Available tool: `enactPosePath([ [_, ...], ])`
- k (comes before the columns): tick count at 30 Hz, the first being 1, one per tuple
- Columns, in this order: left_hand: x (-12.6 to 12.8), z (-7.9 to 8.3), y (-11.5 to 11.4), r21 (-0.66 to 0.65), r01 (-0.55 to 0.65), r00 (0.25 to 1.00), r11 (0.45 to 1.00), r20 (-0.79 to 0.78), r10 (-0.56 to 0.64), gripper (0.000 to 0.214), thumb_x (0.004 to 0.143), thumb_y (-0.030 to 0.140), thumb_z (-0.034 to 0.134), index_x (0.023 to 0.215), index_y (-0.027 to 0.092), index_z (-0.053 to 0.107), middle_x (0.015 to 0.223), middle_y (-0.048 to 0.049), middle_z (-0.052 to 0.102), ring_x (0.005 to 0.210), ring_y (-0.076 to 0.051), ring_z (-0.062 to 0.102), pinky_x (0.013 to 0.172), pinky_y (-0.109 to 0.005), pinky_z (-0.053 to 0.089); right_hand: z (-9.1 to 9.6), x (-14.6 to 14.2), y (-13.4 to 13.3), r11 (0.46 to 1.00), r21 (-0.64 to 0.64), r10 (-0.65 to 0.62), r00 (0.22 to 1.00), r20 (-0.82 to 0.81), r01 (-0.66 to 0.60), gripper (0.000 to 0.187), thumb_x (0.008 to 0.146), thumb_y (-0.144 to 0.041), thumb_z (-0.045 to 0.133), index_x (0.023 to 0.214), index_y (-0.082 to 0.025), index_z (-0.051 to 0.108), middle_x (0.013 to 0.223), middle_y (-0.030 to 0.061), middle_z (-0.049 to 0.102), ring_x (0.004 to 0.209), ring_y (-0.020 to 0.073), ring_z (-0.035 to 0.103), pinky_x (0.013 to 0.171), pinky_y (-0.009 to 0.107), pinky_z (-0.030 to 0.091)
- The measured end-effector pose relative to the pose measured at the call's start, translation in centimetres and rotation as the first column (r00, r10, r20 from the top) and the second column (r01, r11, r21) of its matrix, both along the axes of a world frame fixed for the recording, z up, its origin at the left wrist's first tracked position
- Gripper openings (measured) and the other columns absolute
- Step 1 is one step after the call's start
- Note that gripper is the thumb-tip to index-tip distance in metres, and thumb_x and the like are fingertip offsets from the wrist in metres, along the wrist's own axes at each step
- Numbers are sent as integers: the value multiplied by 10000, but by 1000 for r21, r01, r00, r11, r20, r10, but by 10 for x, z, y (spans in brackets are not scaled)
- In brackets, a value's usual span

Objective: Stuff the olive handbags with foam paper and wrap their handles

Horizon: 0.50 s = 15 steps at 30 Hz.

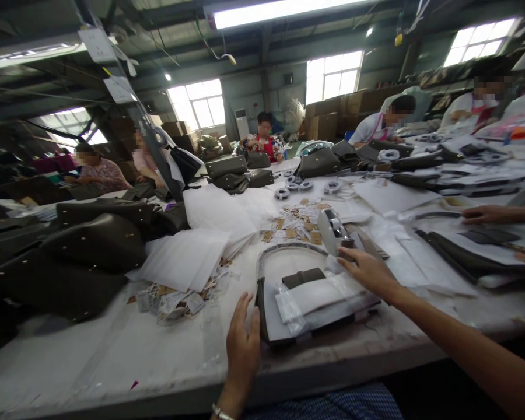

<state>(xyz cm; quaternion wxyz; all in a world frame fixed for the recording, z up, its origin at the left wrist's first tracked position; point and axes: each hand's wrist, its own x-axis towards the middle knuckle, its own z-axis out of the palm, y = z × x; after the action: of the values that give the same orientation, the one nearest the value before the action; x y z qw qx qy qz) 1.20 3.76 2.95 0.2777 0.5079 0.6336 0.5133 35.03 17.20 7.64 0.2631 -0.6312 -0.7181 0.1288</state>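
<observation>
In the head view, a dark olive handbag [262,312] lies flat before me, wrapped in white sheet, its covered handle [289,248] arching away. On top are a folded white foam strip [319,297], clear tape and a small dark piece [304,277]. My left hand [244,335] is upright by the bag's left edge, fingers extended, holding nothing. Across the bag's far right side reaches my right hand [370,271], its fingers stretched out to the front end of a white tape dispenser [330,230]. Whether a bit of tape is at its fingertips is too small to tell.
Dark bags [91,256] pile up at left. White foam sheets [184,256] and tags [175,303] lie nearer. Tape rolls [306,185] sit farther back. At right, a co-worker's hand [485,214] rests by another bag [464,254]. Other people sit around the table.
</observation>
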Motion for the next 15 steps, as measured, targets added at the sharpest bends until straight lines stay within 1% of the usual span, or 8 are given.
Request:
enactPosePath([
  [2,1,-1,22,-170,2,974,985,223,37,442,921,428,580,1284,178,617,1440,-117,543,1390,-267,436,1196,-426,292,-12,16,-9,982,-163,-99,994,-41,92,538,861,-482,554,1307,-191,629,1233,114,696,1141,328,648,995,442,503],
  [3,3,-1,32,-211,12,959,977,280,49,470,921,445,576,1294,161,609,1451,-130,529,1392,-269,433,1197,-426,285,-17,19,-13,968,-226,-130,989,-70,111,570,843,-484,574,1320,-176,621,1233,124,694,1157,336,641,1009,443,496],
  [4,6,-1,40,-226,11,951,974,304,60,495,925,458,565,1305,142,599,1463,-145,511,1394,-275,430,1196,-432,281,-19,18,-16,957,-263,-155,983,-98,124,594,829,-487,592,1325,-160,618,1240,136,689,1178,346,628,1024,450,485],
  [6,13,3,49,-221,-10,943,975,322,83,540,942,469,527,1345,111,557,1493,-165,467,1408,-275,409,1196,-435,275,-17,11,-20,954,-266,-184,972,-148,140,635,818,-494,612,1341,-136,605,1276,157,664,1209,363,604,1038,462,474],
  [8,17,14,48,-189,-43,937,981,333,106,565,967,474,477,1408,121,490,1537,-143,414,1438,-243,359,1209,-401,247,-5,0,-22,965,-225,-182,964,-195,137,677,829,-504,604,1397,-139,552,1317,147,640,1223,353,596,1036,444,480],
  [10,18,31,41,-83,-102,933,991,337,125,557,982,499,443,1446,191,448,1564,-78,387,1459,-201,313,1216,-353,222,14,-11,-24,982,-145,-157,949,-275,120,721,848,-531,584,1462,-170,474,1353,119,620,1253,331,576,1058,422,465],
  [13,11,58,25,159,-223,917,962,368,152,537,961,585,454,1393,273,518,1484,-34,498,1410,-220,394,1188,-363,285,37,-28,-22,994,72,-43,907,-418,81,713,878,-566,552,1496,-235,421,1439,73,550,1351,305,481,1137,428,381],
  [15,4,68,16,180,-274,884,945,435,173,590,937,643,444,1387,270,529,1405,-50,571,1337,-253,485,1136,-393,369,41,-38,-19,982,183,53,876,-478,40,668,902,-575,524,1483,-255,439,1491,51,493,1399,286,419,1174,437,325],
])
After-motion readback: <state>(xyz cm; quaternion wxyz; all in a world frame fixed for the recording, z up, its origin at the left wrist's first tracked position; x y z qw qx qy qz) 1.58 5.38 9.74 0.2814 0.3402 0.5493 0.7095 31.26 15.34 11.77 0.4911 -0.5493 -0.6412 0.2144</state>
